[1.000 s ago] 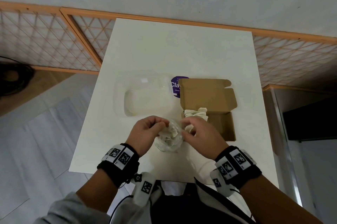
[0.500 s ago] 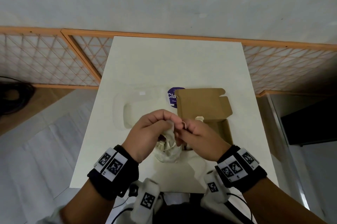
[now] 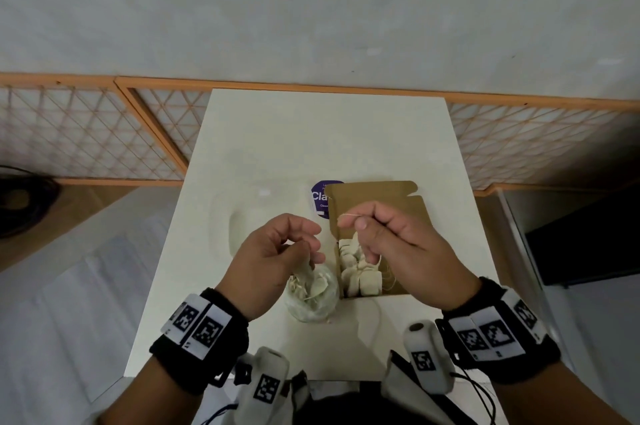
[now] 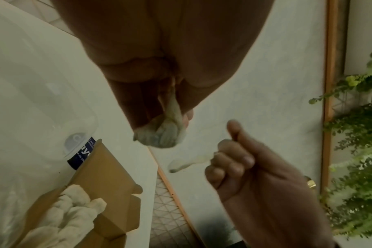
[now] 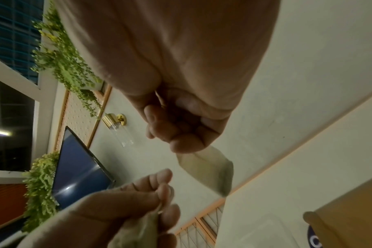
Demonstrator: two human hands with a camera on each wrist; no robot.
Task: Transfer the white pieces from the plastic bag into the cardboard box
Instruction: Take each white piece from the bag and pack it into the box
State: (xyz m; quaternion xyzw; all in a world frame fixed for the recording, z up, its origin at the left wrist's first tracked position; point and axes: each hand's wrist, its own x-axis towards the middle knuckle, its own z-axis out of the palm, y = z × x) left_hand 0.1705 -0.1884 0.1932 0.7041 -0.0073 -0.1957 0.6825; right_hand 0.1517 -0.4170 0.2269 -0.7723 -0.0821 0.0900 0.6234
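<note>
1. Since half a second ago the two hands, then touching over the bag, have parted: the right hand [image 3: 391, 248] has moved right and now hovers over the cardboard box [image 3: 372, 203], while the left hand [image 3: 277, 251] stays above the plastic bag [image 3: 311, 296].
2. The right hand's thumb and forefinger pinch a thin string, and one white piece [image 5: 210, 169], which looks like a tea bag, dangles from it above the box; its other fingers are curled in.
3. The left hand's fingers are curled round the gathered neck of the plastic bag, which sits on the white table [image 3: 311, 134] just left of the box, with more white pieces showing through it.
4. The box lies open, its lid flap standing behind, and already holds a cluster of white pieces [image 3: 360, 272] in its near end.
5. A clear plastic container [image 3: 256, 217] with a purple label lies beyond the left hand.
6. The step in hand appears to be carrying one piece to the box. The next move likely calls for lowering it inside and letting go of the string, keeping the string clear of the box edge.
</note>
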